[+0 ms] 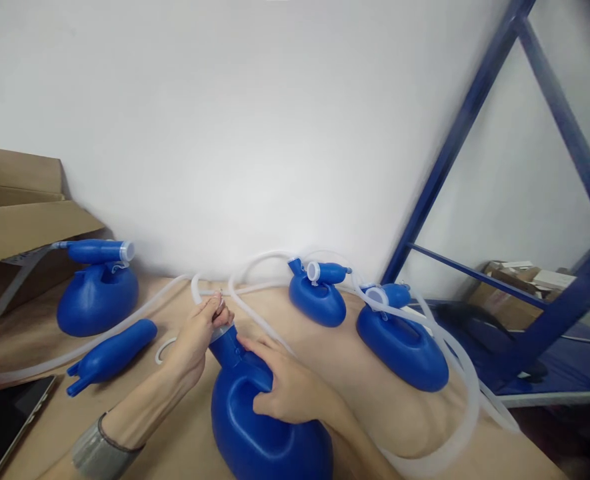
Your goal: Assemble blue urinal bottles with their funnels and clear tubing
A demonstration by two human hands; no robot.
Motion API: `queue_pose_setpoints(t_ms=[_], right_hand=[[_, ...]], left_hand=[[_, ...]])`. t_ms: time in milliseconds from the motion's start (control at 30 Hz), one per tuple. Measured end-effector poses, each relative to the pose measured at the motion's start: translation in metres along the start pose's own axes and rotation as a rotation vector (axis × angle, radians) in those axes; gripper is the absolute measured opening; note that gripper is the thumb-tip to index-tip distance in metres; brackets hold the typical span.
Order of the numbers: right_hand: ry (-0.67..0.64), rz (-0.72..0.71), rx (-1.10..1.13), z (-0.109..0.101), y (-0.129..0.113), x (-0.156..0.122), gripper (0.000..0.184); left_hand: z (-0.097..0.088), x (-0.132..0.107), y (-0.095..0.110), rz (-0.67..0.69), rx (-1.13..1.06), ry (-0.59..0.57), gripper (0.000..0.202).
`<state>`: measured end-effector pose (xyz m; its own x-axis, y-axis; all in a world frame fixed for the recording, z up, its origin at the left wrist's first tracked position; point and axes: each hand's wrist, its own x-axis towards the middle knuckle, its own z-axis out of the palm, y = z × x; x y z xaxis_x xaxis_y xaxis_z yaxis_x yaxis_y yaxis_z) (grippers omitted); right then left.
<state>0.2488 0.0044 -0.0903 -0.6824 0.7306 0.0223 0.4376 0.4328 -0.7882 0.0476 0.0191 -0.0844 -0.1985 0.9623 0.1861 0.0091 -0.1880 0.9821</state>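
A large blue plastic urinal bottle (235,427) with a moulded handle tilts toward the far left in front of me. My right hand (295,387) grips its handle, the forefinger stretched along the neck. At the bottle's mouth, the fingers of my left hand (209,323) are closed on a translucent cap (221,332), mostly hidden by them. A loose blue funnel-shaped piece (112,353) with two prongs lies left of my left hand. Beside my left wrist is a white ring (162,348), partly covered by the forearm.
Blue bottles with attached blue funnels stand at the left (97,300), back right (317,303) and right (405,347). Translucent hoses (467,407) loop across the brown surface. A cardboard box (29,230), a dark phone or tablet (12,423) and a blue metal frame (449,147) flank it.
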Motion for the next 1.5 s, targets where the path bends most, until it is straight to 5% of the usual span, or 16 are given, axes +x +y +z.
queue_pose_setpoints(t_ms=[233, 433, 567, 767, 1067, 1167, 1367, 1500], right_hand=[[-0.042, -0.006, 0.041, -0.011, 0.002, -0.001, 0.096], [-0.192, -0.096, 0.104, -0.029, 0.011, -0.01, 0.094], [-0.236, -0.098, 0.089, -0.038, 0.015, -0.012, 0.093], [-0.211, -0.07, 0.052, -0.051, 0.021, -0.016, 0.079], [-0.216, -0.015, 0.034, -0.054, 0.027, -0.011, 0.08], [-0.21, -0.01, 0.036, -0.054, 0.029, -0.011, 0.08], [-0.287, -0.15, 0.047, -0.057, 0.035, -0.013, 0.073], [-0.347, -0.234, 0.062, -0.06, 0.039, -0.015, 0.068]], left_hand=[[-0.003, -0.003, 0.015, -0.053, -0.042, 0.081, 0.048], [-0.052, 0.02, 0.035, 0.122, 0.071, 0.242, 0.045], [-0.077, 0.038, 0.016, 0.212, 0.342, 0.274, 0.042], [-0.078, 0.052, -0.019, 0.269, 0.675, 0.084, 0.03], [-0.041, -0.006, 0.018, 0.351, 0.872, -0.685, 0.041], [-0.032, -0.014, 0.019, 0.397, 0.906, -0.728, 0.04], [-0.037, -0.02, 0.023, 0.284, 0.81, -0.863, 0.037], [-0.045, -0.028, 0.023, 0.17, 0.709, -0.647, 0.038]])
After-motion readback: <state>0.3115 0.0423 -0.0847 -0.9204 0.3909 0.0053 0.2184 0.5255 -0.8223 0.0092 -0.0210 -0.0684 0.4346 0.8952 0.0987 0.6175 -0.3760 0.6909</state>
